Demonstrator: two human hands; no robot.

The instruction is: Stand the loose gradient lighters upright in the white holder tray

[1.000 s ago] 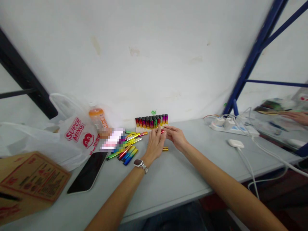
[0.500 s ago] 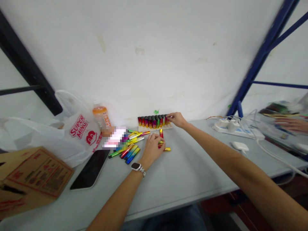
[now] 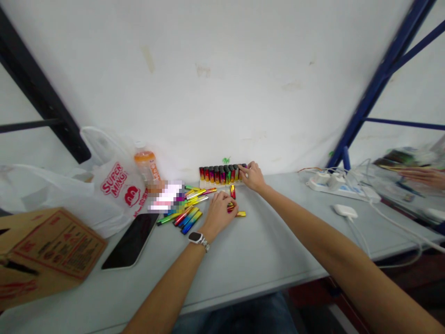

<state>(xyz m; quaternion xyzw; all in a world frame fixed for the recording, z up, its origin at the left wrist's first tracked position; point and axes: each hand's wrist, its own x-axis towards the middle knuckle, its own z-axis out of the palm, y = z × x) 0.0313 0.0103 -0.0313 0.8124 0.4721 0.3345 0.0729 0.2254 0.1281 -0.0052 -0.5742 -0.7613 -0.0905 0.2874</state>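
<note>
My left hand (image 3: pixel 220 211) is closed over the table, its curled fingers around a shiny red-and-gold tube (image 3: pixel 230 207). Just beyond it, a red-and-yellow tube (image 3: pixel 232 191) lies on the table, and a gold tube (image 3: pixel 241 214) lies to its right. My right hand (image 3: pixel 253 176) is at the right end of a white rack (image 3: pixel 222 184), fingers closed about a tube there that they mostly hide. Several shiny gradient-coloured tubes with black tops (image 3: pixel 217 174) stand upright in rows in this rack. Left of my left hand lies a loose pile of similar tubes (image 3: pixel 189 218).
Against the wall (image 3: pixel 236 83) stand a plastic bag (image 3: pixel 118 185) and an orange-capped bottle (image 3: pixel 146 164). A cardboard box (image 3: pixel 59 250) and a black phone (image 3: pixel 132 241) are at the left. A power strip (image 3: pixel 342 188) and white charger (image 3: pixel 345 211) trail cables at the right. Another person's hand (image 3: pixel 422 176) shows far right.
My right hand has shifted slightly left and down along the rack's right end, its index finger now reaching over the tubes. My left hand stays nearly in place.
</note>
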